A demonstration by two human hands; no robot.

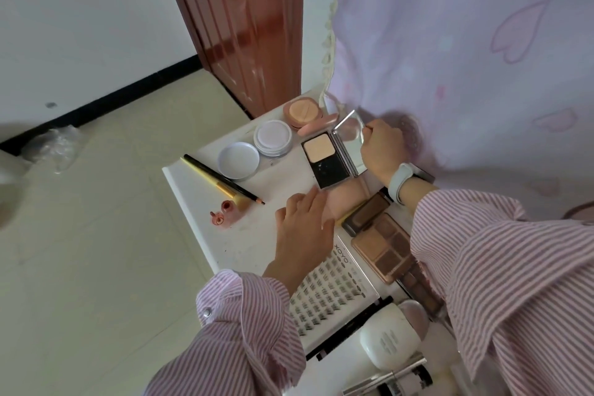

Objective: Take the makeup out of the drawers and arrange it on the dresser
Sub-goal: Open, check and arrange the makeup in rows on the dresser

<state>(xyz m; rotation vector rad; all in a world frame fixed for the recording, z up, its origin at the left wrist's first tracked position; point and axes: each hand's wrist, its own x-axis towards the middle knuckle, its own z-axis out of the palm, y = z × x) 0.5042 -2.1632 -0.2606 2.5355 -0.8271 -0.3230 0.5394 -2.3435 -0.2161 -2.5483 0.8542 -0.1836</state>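
Note:
A black powder compact (pixel 328 159) lies open on the white dresser top (pixel 254 241), its mirrored lid (pixel 348 141) standing up. My right hand (pixel 382 151) pinches the lid's upper edge. My left hand (pixel 303 233) rests flat on the dresser, fingertips touching the compact's near corner, holding nothing. Left of the compact stand a round white jar (pixel 273 137) and its lid (pixel 238 160). A peach compact (pixel 303 112) sits behind them. A brown eyeshadow palette (pixel 384 249) and a false-lash tray (pixel 334 296) lie nearer me.
A brush and black pencil (pixel 221 180) lie near the dresser's left edge, beside a small pink bottle (pixel 226 210). A white case (pixel 390 337) and tubes crowd the near end. A lilac curtain (pixel 466 58) hangs right; a brown door frame (pixel 238 26) stands behind.

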